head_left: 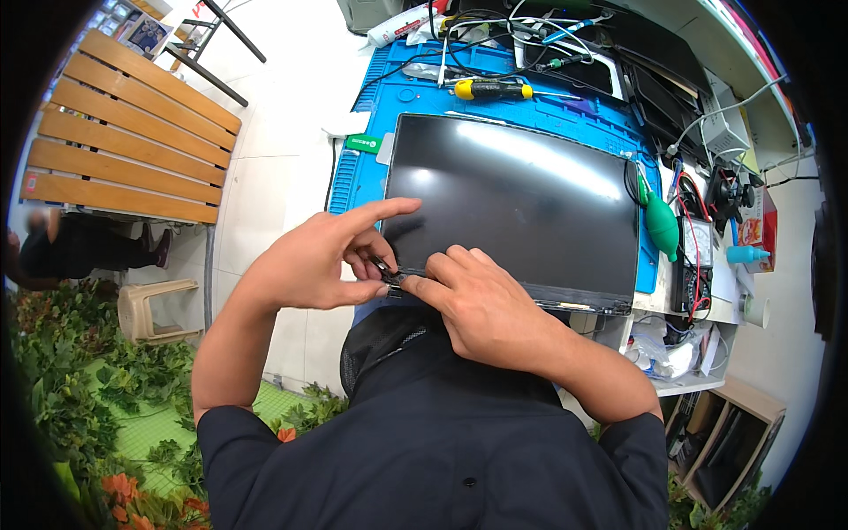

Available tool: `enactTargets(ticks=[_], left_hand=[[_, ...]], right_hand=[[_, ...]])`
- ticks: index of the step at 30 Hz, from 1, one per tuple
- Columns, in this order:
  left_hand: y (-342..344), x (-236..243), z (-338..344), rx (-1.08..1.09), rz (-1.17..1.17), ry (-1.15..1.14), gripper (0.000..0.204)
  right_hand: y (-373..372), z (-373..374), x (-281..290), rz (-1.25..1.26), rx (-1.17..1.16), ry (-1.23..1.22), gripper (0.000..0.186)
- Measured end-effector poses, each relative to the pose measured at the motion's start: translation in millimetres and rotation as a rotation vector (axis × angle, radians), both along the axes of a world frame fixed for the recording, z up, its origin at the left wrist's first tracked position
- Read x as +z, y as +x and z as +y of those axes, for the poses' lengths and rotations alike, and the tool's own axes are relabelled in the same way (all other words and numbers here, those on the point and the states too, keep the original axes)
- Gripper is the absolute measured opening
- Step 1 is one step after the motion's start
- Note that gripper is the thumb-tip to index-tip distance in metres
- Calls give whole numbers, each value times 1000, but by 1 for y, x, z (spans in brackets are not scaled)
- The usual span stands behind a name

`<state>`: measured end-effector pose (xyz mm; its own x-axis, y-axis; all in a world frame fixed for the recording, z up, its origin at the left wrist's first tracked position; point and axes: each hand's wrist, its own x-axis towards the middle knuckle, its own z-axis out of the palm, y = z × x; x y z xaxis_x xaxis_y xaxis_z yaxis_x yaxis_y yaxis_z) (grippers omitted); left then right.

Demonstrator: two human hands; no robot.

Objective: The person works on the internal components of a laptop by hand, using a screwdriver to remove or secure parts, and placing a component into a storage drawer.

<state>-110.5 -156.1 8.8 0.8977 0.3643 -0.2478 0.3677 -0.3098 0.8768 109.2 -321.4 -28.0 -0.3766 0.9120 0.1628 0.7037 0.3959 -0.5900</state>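
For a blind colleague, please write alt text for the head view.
A person's left hand and right hand work at the near left corner of a dark screen on a blue mat; a yellow-black screwdriver lies beyond it.

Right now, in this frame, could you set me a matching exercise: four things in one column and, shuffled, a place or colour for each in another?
1. Screen panel
2. Screwdriver
3. Bulb blower
4. Left hand

A. green, right of the panel
B. at the panel's near left corner
C. black-faced, on the blue mat
D. yellow-and-black handle, beyond the panel's far edge

Pairs: 1-C, 2-D, 3-A, 4-B
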Motion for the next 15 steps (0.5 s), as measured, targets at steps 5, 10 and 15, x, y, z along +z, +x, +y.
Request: enactTargets(ticks=[5,10,15], left_hand=[[-17,-13,-27,135,-138,-3,102],[-29,-43,-48,260,-256,178,99],[-34,-62,-53,296,-343,148,95]], right_hand=[[-8,1,-5,58,-56,50,31],[-14,3,-16,102,-96,91,19],[-16,4,-16,125,-115,77,17]])
